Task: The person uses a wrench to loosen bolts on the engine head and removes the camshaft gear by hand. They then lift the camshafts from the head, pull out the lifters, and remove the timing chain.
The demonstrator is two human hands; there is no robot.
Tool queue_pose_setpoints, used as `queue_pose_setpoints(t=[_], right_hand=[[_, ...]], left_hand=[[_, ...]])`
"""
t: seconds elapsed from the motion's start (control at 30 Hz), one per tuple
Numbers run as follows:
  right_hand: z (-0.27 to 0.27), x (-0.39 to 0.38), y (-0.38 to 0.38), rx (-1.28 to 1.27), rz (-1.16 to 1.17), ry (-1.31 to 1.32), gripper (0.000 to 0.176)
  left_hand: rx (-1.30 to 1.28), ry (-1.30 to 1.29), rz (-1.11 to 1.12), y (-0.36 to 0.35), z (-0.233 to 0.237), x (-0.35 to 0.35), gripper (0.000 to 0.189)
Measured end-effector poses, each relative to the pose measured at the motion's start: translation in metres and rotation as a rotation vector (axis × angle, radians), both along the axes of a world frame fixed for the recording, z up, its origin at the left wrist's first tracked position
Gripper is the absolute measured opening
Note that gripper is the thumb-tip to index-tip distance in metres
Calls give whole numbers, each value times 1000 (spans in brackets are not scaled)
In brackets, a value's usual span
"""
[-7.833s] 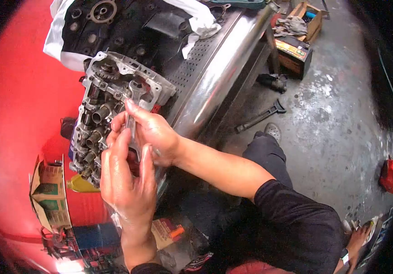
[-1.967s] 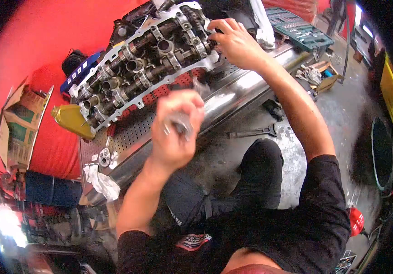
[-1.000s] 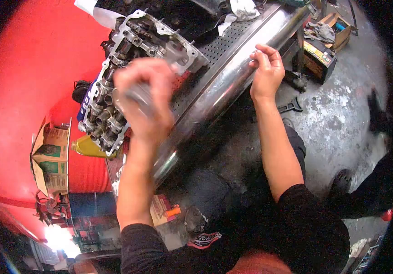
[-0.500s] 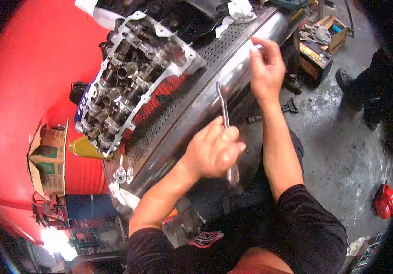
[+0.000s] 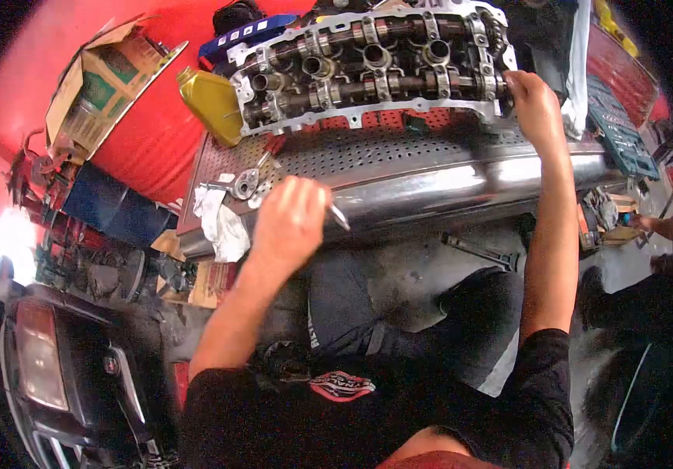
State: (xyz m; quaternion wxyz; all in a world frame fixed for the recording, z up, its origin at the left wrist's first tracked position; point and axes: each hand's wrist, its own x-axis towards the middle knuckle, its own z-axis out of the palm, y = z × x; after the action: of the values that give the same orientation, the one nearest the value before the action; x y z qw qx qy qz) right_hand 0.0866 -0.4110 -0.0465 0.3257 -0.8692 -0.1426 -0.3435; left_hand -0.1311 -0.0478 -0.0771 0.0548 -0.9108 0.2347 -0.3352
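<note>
My left hand (image 5: 293, 219) is closed around a silver wrench (image 5: 339, 217), held in the air in front of the bench; only a short end of the tool shows past the fist. Above the perforated metal bench (image 5: 328, 160) lies a cylinder head (image 5: 367, 74), its camshafts and several round tubes facing up. At the head's right end, the fingers of my right hand (image 5: 538, 109) are bent around its edge by the camshaft; the fingertips are partly hidden.
A ratchet (image 5: 246, 184) and a white rag (image 5: 223, 227) lie at the bench's left end. Behind them stands a yellow bottle (image 5: 210, 105). A green tool case (image 5: 621, 129) is at the right. Another person's hand (image 5: 653, 227) shows far right, and a dark car front (image 5: 78, 375) lower left.
My view has turned, so the cylinder head now lies across the top. My right hand has gone from open air to the head's right end. The wrench stays in my left fist.
</note>
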Motion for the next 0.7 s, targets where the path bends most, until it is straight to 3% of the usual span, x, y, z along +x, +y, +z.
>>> queue_pose_setpoints(t=[0.07,0.13,0.23,0.47,0.7], right_hand=[[-6,-1,2,44,49,-27,23],[-14,2,0,-7,55,-123,21],[-11,-8,-5,-33,100,-58,26],[20,-27,-2,-494,-59,-23,35],[10,-17,-12,-458,45,-118,33]], left_hand=[[119,47,190,27,4,5,11],[81,10,181,36,0,14,12],[61,4,177,36,-12,38,17],[11,61,194,40,-22,69,23],[-97,111,244,39,-25,61,24]])
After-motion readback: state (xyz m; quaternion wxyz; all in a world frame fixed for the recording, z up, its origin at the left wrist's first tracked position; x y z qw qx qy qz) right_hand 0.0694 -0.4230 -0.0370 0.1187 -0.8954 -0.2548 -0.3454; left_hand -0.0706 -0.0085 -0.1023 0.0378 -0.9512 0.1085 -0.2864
